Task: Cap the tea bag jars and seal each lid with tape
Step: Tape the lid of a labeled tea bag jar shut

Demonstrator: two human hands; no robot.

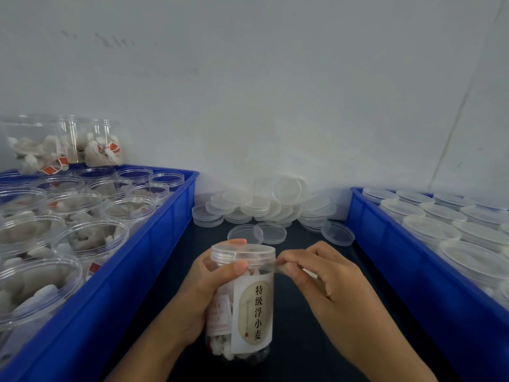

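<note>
At lower centre, our left hand (217,282) grips the upright jar (242,301); right-hand fingers (292,268) pinch tape (276,267) just right of lid (243,253).

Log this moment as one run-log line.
step: taping lid | left hand: grips capped clear plastic labelled jar | right hand: pinches clear tape strip at lid edge | seal: unfinished

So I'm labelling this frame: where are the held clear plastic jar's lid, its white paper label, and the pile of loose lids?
Clear lid (242,253), head view, side rim.
White paper label (254,312), head view, centre.
Pile of loose lids (275,205), head view, middle.
</note>
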